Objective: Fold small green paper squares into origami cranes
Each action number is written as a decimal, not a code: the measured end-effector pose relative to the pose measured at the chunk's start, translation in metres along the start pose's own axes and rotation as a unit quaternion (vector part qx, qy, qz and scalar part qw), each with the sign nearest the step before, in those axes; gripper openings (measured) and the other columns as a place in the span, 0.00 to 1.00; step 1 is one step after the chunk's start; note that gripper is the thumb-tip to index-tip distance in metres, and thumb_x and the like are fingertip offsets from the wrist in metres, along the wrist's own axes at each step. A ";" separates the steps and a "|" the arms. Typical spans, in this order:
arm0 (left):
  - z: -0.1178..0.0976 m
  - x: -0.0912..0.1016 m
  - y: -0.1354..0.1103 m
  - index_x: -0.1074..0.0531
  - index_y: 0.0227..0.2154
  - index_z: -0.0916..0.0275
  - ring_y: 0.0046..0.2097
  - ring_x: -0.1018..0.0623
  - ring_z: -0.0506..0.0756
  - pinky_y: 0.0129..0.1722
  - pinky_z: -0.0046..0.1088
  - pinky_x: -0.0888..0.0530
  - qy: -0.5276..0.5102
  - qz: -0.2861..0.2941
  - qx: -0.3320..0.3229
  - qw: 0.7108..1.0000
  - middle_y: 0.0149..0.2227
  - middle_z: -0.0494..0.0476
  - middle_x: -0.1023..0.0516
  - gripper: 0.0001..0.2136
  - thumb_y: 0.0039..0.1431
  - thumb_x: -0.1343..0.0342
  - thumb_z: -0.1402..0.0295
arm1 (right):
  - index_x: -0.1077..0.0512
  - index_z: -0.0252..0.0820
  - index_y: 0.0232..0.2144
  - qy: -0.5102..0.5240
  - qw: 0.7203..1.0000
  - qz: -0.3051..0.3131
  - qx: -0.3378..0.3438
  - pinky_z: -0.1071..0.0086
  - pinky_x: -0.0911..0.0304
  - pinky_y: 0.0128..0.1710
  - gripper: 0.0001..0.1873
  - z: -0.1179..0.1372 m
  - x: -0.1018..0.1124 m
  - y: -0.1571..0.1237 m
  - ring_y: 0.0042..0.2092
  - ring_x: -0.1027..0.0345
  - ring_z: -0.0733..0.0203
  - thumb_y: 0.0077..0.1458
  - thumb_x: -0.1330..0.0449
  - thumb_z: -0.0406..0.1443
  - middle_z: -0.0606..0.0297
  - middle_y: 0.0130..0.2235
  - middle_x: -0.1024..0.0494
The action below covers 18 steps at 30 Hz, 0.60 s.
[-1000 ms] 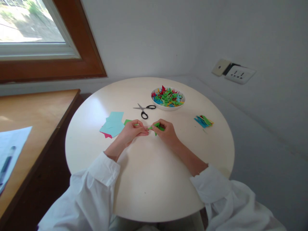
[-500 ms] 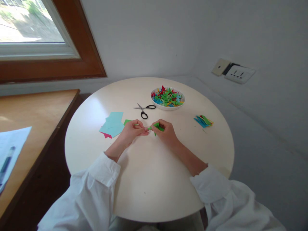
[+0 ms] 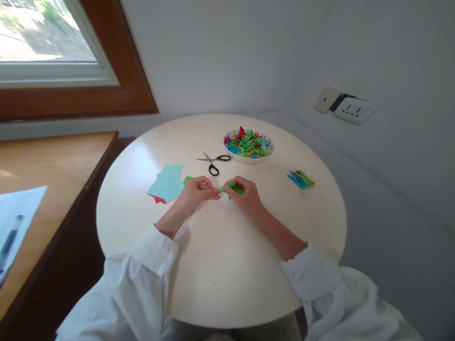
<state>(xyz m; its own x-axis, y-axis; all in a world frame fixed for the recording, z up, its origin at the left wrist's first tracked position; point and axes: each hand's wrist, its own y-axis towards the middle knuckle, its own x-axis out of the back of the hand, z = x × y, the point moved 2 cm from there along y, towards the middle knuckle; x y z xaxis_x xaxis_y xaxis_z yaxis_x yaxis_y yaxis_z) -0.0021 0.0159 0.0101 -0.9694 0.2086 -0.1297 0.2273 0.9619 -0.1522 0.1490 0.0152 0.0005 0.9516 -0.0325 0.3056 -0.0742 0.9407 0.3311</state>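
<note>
Both hands meet over the middle of the round cream table [image 3: 220, 265]. My left hand [image 3: 196, 193] pinches one end of a small folded green paper piece [image 3: 232, 187]. My right hand [image 3: 245, 194] curls its fingers round the other end of the same piece. The paper is mostly hidden by the fingers. Light blue paper sheets [image 3: 166, 183] with a pink sheet under them lie just left of my left hand. Black-handled scissors [image 3: 213, 162] lie beyond the hands.
A white bowl [image 3: 248, 145] full of small coloured folded papers stands at the back of the table. A small stack of coloured strips [image 3: 300, 179] lies to the right. A wooden desk [image 3: 42, 175] with a white sheet stands at the left, under a window.
</note>
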 end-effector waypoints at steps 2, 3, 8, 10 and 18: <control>-0.001 0.000 0.000 0.38 0.21 0.65 0.26 0.24 0.49 0.32 0.26 0.29 0.005 -0.003 -0.003 1.000 0.18 0.47 0.30 0.13 0.40 0.37 0.70 | 0.33 0.39 0.20 0.003 1.000 0.001 0.003 0.72 0.45 0.25 0.06 0.001 0.000 0.000 0.24 0.41 0.68 0.44 0.43 0.36 0.70 0.21 0.32; -0.001 -0.001 0.000 0.38 0.20 0.65 0.26 0.24 0.49 0.31 0.26 0.29 0.008 -0.004 -0.004 1.000 0.18 0.47 0.30 0.12 0.40 0.37 0.70 | 0.32 0.39 0.20 0.004 1.000 0.003 0.005 0.72 0.45 0.25 0.06 0.001 0.000 0.000 0.24 0.41 0.68 0.44 0.43 0.36 0.70 0.21 0.32; 0.001 0.000 0.001 0.38 0.21 0.64 0.27 0.24 0.49 0.33 0.27 0.28 0.007 0.000 -0.006 1.000 0.19 0.48 0.29 0.12 0.40 0.37 0.71 | 0.32 0.39 0.21 0.001 1.000 0.005 0.005 0.72 0.44 0.25 0.06 0.000 0.002 0.000 0.23 0.40 0.67 0.45 0.43 0.36 0.69 0.21 0.31; 0.002 -0.001 0.001 0.38 0.22 0.64 0.27 0.23 0.49 0.35 0.28 0.27 -0.010 0.007 0.008 1.000 0.21 0.49 0.27 0.13 0.40 0.36 0.71 | 0.32 0.39 0.21 -0.006 1.000 0.002 0.008 0.72 0.44 0.25 0.06 0.000 0.002 -0.001 0.24 0.40 0.67 0.45 0.43 0.36 0.69 0.21 0.31; 0.005 -0.008 0.000 0.36 0.24 0.65 0.29 0.22 0.50 0.40 0.33 0.26 -0.077 0.035 0.007 0.996 0.23 0.51 0.23 0.16 0.37 0.33 0.65 | 0.32 0.40 0.23 -0.027 0.996 0.007 0.079 0.71 0.39 0.30 0.04 0.005 0.001 -0.004 0.28 0.35 0.65 0.47 0.44 0.34 0.67 0.25 0.27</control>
<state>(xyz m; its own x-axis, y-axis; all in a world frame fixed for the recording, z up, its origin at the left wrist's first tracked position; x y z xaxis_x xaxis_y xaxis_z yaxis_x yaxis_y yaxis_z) 0.0058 0.0130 0.0062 -0.9256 0.2438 -0.2894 0.2955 0.9434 -0.1506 0.1491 0.0100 0.0043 0.9326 -0.0418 0.3584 -0.1378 0.8767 0.4609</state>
